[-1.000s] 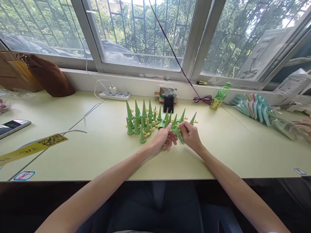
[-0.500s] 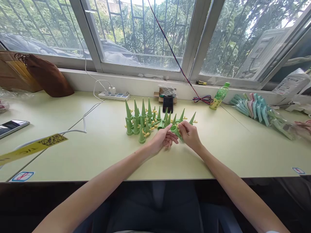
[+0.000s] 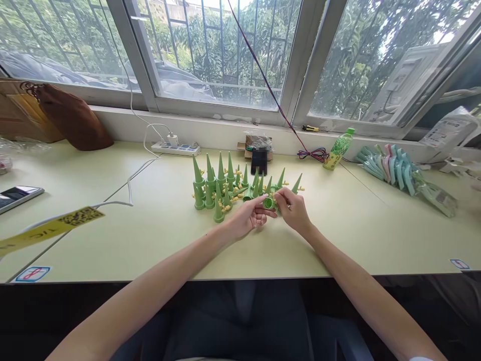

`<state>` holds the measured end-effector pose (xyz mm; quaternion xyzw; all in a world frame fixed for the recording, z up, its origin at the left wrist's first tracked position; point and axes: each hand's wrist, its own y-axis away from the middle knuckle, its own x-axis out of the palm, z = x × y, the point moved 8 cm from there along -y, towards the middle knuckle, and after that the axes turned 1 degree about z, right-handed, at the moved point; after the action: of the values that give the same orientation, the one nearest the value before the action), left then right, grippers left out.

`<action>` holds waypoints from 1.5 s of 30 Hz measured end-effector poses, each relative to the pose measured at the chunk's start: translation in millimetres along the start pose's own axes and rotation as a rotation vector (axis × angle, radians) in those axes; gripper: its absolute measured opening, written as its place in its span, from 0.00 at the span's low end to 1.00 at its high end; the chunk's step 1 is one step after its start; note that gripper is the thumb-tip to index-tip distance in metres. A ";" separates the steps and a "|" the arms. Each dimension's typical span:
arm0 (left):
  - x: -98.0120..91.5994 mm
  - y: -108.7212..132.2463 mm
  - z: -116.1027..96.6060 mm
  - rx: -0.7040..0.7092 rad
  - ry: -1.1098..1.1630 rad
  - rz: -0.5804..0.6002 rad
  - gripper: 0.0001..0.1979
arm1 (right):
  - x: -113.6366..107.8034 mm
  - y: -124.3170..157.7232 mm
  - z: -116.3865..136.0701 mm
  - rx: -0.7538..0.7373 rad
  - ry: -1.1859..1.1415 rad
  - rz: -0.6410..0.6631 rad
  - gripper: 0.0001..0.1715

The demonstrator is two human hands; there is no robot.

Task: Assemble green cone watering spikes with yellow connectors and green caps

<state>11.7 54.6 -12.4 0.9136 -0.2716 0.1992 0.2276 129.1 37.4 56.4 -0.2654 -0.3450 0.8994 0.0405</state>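
While both hands work over the pale yellow-green table [image 3: 300, 255], one hollow green plastic spike [image 3: 268, 202] sits between them, just in front of the cluster. It's conical with a wide round collar; the open mouth faces the camera, so the darker green inside and lighter rim show. Taper points away, mostly foreshortened or hidden by fingers.

Left hand [image 3: 251, 218]: thumb and index finger at the collar, supporting its left side, other fingers curled. Right hand [image 3: 294, 208]: thumb and fingers pinched together at the collar's right side; can't tell if they grip the spike itself or a small part on it.

Behind and left: a cluster of matching green spikes [image 3: 209, 195], mostly upright on their collars, tips up, a few lying over. Small yellow tap-like fittings [image 3: 226, 207] stick out sideways from many of them.

Further back: dark phone [image 3: 258, 162] leaning on a small cardboard box [image 3: 246, 146], white power strip [image 3: 175, 148] to its left, green-capped drink bottle [image 3: 338, 149] to its right beside a coiled red-and-blue cable [image 3: 313, 154]. Far right, bagged teal and pink hangers [image 3: 394, 168]. Far left, brown drawstring bag [image 3: 73, 119].
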 end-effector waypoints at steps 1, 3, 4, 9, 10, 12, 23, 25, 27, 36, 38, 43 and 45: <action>-0.6 0.3 -0.1 0.000 0.019 -0.012 0.17 | 0.3 0.0 1.6 -0.012 0.006 0.003 0.18; -1.6 0.6 -0.4 0.006 0.043 -0.032 0.15 | 0.8 -0.1 4.2 -0.030 0.009 0.007 0.17; -1.7 0.7 -0.4 0.008 0.048 -0.037 0.15 | 0.8 -0.1 4.9 -0.035 0.006 0.007 0.17; -1.5 0.7 -0.3 0.015 0.051 -0.034 0.14 | 0.1 0.0 3.3 -0.014 -0.003 -0.007 0.17; -1.4 0.6 -0.4 0.017 0.049 -0.031 0.14 | -0.2 0.1 2.2 -0.003 -0.004 -0.009 0.17; -1.1 0.5 -0.6 0.023 0.042 -0.021 0.13 | -0.4 0.3 -0.1 0.016 -0.015 -0.011 0.18; 7.5 2.2 -12.1 0.231 -0.181 0.097 0.19 | 0.5 1.0 -8.8 0.080 -0.069 -0.022 0.21; 7.9 3.6 -14.1 0.272 -0.228 0.094 0.20 | 0.4 1.2 -9.7 0.083 -0.071 -0.026 0.21; 8.0 5.2 -15.8 0.307 -0.271 0.085 0.20 | 0.3 1.4 -10.2 0.082 -0.068 -0.028 0.21; 8.3 11.2 -21.5 0.391 -0.410 -0.003 0.21 | -1.4 1.3 -7.1 0.072 -0.047 -0.052 0.21; 8.7 11.6 -22.6 0.405 -0.437 -0.021 0.21 | -1.6 1.0 -6.6 0.070 -0.046 -0.058 0.22; 9.8 15.0 -25.8 0.462 -0.491 -0.077 0.22 | -1.1 1.5 -8.6 0.083 -0.048 -0.074 0.22; 9.7 16.6 -26.8 0.490 -0.516 -0.098 0.22 | -0.7 1.9 -10.3 0.093 -0.049 -0.078 0.22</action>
<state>3.0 52.2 19.3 0.9732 -0.2202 0.0099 -0.0649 135.1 41.9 49.1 -0.2274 -0.3138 0.9184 0.0792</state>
